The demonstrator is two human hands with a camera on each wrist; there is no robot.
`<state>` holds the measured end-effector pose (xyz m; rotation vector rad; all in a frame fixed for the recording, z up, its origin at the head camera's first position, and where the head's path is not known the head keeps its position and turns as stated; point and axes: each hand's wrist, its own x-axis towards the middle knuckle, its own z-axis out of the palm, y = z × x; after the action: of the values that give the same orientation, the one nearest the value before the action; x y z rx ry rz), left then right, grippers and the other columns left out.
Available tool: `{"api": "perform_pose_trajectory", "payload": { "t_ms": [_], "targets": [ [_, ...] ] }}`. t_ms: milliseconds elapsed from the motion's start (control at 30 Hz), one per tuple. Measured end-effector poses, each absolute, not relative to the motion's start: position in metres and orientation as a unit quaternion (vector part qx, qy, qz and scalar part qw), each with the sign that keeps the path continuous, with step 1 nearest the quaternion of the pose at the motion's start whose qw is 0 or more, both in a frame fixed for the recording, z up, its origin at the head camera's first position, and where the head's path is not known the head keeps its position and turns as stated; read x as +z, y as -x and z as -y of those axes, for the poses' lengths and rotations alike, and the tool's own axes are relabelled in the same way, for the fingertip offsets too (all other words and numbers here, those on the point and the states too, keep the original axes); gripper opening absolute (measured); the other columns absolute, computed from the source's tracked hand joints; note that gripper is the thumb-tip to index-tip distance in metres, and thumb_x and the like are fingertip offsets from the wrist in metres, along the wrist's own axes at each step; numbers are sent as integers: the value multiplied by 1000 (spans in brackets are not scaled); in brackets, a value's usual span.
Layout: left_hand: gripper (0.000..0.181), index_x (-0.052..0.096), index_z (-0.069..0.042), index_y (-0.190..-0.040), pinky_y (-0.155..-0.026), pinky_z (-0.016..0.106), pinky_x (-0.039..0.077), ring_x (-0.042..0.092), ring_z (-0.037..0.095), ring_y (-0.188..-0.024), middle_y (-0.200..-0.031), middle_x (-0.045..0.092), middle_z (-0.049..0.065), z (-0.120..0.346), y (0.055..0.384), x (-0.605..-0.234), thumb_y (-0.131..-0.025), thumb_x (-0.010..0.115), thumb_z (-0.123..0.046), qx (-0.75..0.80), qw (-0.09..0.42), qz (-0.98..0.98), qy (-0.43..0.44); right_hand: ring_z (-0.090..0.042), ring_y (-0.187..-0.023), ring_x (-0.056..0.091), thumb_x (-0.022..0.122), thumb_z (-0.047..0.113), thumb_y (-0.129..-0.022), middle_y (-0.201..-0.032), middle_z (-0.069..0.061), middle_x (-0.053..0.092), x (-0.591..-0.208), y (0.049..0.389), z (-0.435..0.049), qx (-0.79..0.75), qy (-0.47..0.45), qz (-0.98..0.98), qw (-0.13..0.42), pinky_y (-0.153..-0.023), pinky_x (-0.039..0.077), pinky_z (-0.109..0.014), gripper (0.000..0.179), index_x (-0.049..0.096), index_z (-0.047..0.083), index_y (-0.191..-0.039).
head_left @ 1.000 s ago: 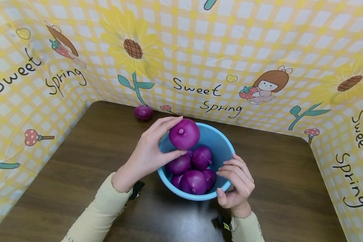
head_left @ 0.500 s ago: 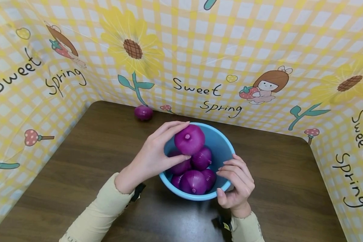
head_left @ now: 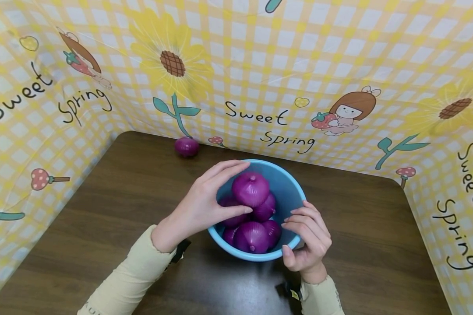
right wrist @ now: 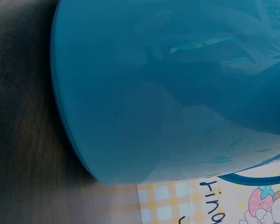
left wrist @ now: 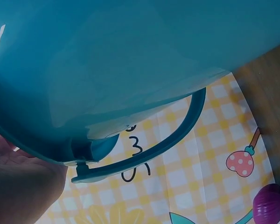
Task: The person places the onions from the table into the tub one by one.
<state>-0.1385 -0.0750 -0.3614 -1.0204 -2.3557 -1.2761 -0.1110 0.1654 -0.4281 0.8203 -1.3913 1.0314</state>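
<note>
In the head view, a light blue bucket (head_left: 289, 181) stands on the table with several purple onions (head_left: 252, 237) inside. My left hand (head_left: 205, 192) reaches over the bucket's left rim, thumb and fingers spread apart. Between them sits an onion (head_left: 250, 189) on top of the others, with a gap below the fingertips. The thumb overlaps the onion's lower edge. My right hand (head_left: 309, 238) grips the bucket's right rim, fingers over the inside and thumb at the front. Both wrist views are mostly filled by the bucket wall (left wrist: 130, 60), and a handle (left wrist: 177, 133) hangs along it.
One more onion (head_left: 187, 147) lies at the table's back edge, left of the bucket. The dark wooden table (head_left: 102, 210) is enclosed on three sides by yellow checked cloth (head_left: 252, 57) with printed flowers and lettering.
The onion in my left hand has moved right and down onto the other onions, tipping slightly. My left hand has followed it and let go. The right hand and bucket have stayed put.
</note>
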Motion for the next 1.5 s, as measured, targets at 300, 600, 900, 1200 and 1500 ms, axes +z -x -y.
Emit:
{"api": "perform_pose_trajectory", "payload": {
  "t_ms": [300,600,900,1200,1500],
  "targets": [
    [84,53,-13,-148,-100,40,51,46,18,-134,-149,48,1,77,139,-359,-76,93,-29,-436,149,817,348,-36,-61,59,62,43,-90,-62,-14,63,-427,111,-164,436,-346,603,572,-93,54,-48,55,64,-2,-59],
    [81,55,-15,-148,-101,40,50,47,18,-134,-148,49,0,79,141,-359,-78,92,-30,-433,162,818,342,-36,-61,59,63,43,-90,-63,-14,64,-427,112,-165,439,-346,599,573,-92,55,-50,53,65,-1,-60],
    [78,56,-12,-146,-102,41,50,47,18,-134,-147,51,1,81,141,-359,-78,92,-28,-434,171,817,339,-36,-61,59,62,43,-90,-62,-14,63,-428,112,-164,440,-347,600,572,-92,54,-49,54,65,-2,-60],
    [75,57,-12,-145,-101,43,50,48,17,-134,-147,51,0,83,140,-359,-80,90,-26,-441,163,821,324,-36,-61,60,63,42,-89,-63,-14,64,-430,112,-165,438,-349,597,574,-91,55,-50,53,65,-1,-60],
    [75,54,-17,-148,-100,45,51,44,17,-139,-153,48,-3,86,140,-361,-83,88,-27,-442,154,827,311,-36,-60,59,62,43,-90,-62,-14,63,-428,110,-164,439,-344,602,572,-93,54,-48,54,64,-1,-59]
  ]
}}
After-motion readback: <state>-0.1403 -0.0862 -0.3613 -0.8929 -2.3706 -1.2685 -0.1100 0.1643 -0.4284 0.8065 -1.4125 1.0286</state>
